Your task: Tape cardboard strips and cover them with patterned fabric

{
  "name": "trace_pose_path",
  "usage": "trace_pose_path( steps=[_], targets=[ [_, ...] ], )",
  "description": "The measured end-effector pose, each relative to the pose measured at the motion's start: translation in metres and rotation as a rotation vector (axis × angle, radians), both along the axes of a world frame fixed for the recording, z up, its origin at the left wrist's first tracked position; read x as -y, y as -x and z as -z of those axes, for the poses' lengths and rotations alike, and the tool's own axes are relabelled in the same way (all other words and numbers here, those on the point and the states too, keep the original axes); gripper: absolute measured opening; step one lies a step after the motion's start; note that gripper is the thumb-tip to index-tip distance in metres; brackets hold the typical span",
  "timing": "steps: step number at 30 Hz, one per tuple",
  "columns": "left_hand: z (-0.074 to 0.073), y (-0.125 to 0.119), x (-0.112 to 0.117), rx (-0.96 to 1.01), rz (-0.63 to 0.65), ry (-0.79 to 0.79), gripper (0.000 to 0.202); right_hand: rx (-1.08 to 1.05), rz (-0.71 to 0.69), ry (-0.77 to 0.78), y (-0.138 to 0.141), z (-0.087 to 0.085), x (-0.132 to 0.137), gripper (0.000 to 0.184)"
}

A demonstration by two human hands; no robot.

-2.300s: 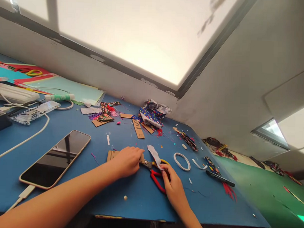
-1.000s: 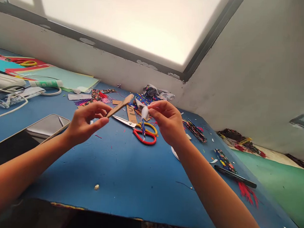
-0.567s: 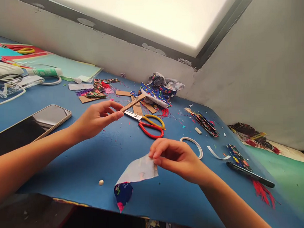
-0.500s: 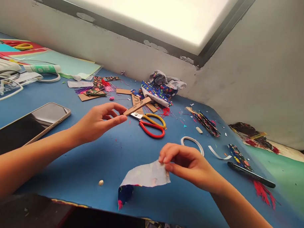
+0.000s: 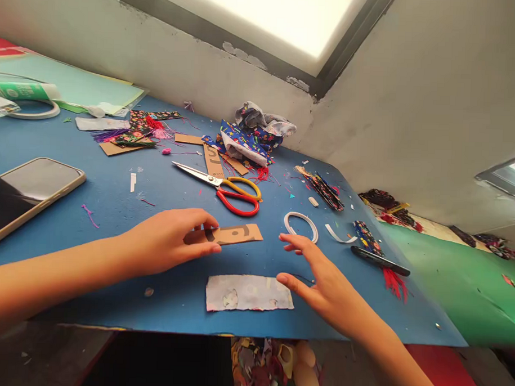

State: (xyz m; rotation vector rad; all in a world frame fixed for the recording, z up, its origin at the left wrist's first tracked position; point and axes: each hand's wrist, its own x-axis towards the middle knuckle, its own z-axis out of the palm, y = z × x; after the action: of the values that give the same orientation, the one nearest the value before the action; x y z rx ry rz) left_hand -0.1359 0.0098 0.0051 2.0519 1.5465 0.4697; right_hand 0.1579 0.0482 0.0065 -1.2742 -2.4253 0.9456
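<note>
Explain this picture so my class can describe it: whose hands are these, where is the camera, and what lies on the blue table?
There is no machine here: a person works with two bare hands, and the camera sits on their head, looking forward and down. The left hand pinches one end of a cardboard strip in its fingers. The right hand is open, its thumb at the end of a pale fabric piece lying flat near the front edge. On the blue table also lie scissors, a phone, a white ring, a black pen and a heap of patterned fabric scraps.
</note>
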Motion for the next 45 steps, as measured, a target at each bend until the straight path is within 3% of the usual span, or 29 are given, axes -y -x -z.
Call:
trace_pose_path(
  steps=[5, 9, 14, 20, 27, 34, 40, 45],
  targets=[
    [0.002, -0.039, 0.017, -0.245, 0.151, -0.181, 0.028, -0.46, 0.096, 0.438, 0.021, 0.004, 0.008, 0.036],
    [0.001, -0.058, 0.024, -0.283, 0.211, -0.257, 0.028, -0.574, 0.184, 0.569, 0.012, 0.005, 0.009, 0.023],
    [0.002, -0.065, 0.029, -0.222, 0.246, -0.157, 0.024, -0.573, 0.313, 0.635, -0.015, 0.015, 0.014, 0.025],
    [0.009, -0.059, 0.032, -0.114, 0.218, -0.044, 0.027, -0.335, 0.249, 0.465, -0.033, 0.029, 0.015, 0.018],
    [0.006, -0.045, 0.042, -0.113, 0.142, 0.003, 0.03, -0.118, -0.029, 0.147, -0.037, 0.013, 0.009, 0.012],
    [0.006, -0.039, 0.046, -0.064, 0.071, 0.02, 0.027, -0.194, -0.211, 0.016, -0.045, 0.025, 0.009, 0.027],
    [0.012, -0.038, 0.045, -0.096, 0.076, -0.041, 0.028, -0.341, -0.231, 0.073, -0.051, 0.037, 0.005, 0.03],
    [-0.001, -0.035, 0.039, -0.187, 0.176, 0.01, 0.034, -0.299, -0.24, 0.022, -0.048, 0.039, 0.004, 0.028]
  ],
)
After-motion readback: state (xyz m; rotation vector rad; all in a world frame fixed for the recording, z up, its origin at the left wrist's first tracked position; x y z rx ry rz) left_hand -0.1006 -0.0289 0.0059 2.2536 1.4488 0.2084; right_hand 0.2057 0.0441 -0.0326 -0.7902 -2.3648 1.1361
